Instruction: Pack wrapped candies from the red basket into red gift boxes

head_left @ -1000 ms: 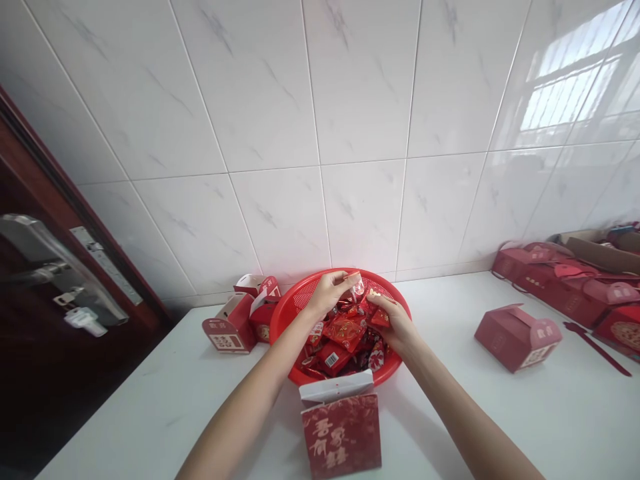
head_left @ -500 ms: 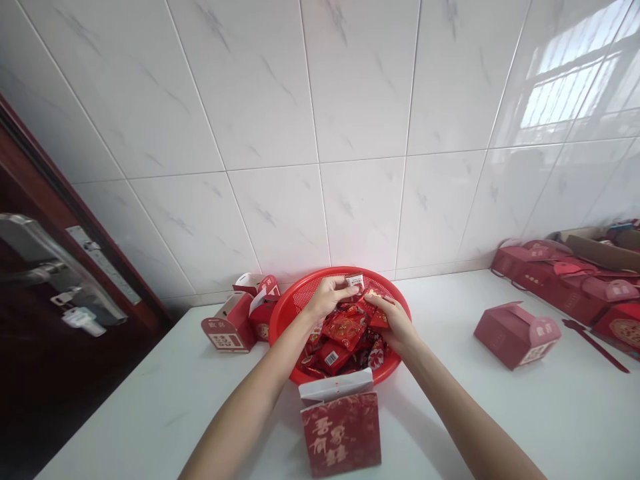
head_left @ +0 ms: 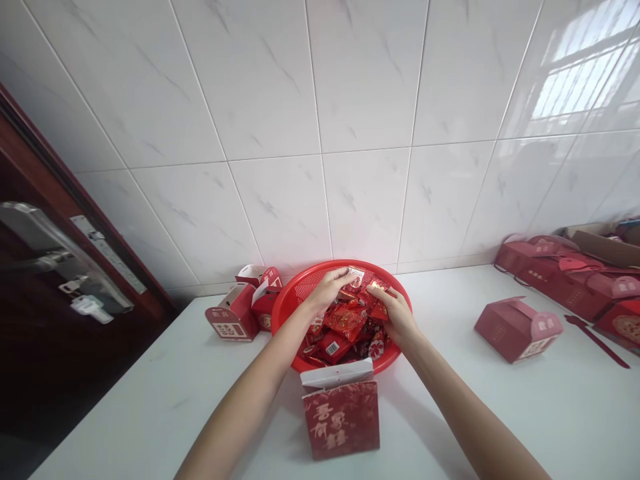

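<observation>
Red wrapping (head_left: 380, 311) is pinched by the right hand (head_left: 399, 319) at the basket's (head_left: 303, 288) three o'clock; the left hand's (head_left: 327, 292) grip cannot be told.

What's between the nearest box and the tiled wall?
Head view: a red perforated basket of red packets, left hand and right hand over it.
</observation>
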Motion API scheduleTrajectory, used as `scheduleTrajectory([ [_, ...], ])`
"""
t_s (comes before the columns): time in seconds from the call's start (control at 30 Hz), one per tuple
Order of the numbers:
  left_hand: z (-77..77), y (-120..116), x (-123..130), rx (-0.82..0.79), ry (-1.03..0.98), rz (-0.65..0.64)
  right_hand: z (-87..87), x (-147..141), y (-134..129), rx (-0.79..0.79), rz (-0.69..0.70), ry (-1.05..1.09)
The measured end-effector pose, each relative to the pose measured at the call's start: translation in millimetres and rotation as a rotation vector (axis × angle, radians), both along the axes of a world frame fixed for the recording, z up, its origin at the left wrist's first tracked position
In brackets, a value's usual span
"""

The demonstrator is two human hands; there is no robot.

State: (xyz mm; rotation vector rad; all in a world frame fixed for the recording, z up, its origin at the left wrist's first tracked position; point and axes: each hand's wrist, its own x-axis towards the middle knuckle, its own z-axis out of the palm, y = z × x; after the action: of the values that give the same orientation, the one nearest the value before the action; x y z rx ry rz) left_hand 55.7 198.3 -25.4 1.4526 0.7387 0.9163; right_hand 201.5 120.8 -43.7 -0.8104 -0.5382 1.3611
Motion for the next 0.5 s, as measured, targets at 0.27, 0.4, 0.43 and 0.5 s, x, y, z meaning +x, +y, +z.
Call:
scheduleTrajectory([
  [0.27, 13.0, -17, 0, 0.177, 0.029, -0.099, -0.4, -2, -3, 0.086, 0.054, -0.076],
  [0.4, 22.2, -36, -10, 0.206, 0.053, -0.079, 8.1, -5, -12, 0.143, 0.095, -0.194],
  [0.43, 25.3, -42, -14, 0.197, 0.059, -0.076, 11.8, -6, -16, 0.153, 0.114, -0.215],
  [0.5, 33.1, -55, -22, 0.183, 0.083, -0.074, 20.3, -7, -23, 0.182, 0.152, -0.25],
])
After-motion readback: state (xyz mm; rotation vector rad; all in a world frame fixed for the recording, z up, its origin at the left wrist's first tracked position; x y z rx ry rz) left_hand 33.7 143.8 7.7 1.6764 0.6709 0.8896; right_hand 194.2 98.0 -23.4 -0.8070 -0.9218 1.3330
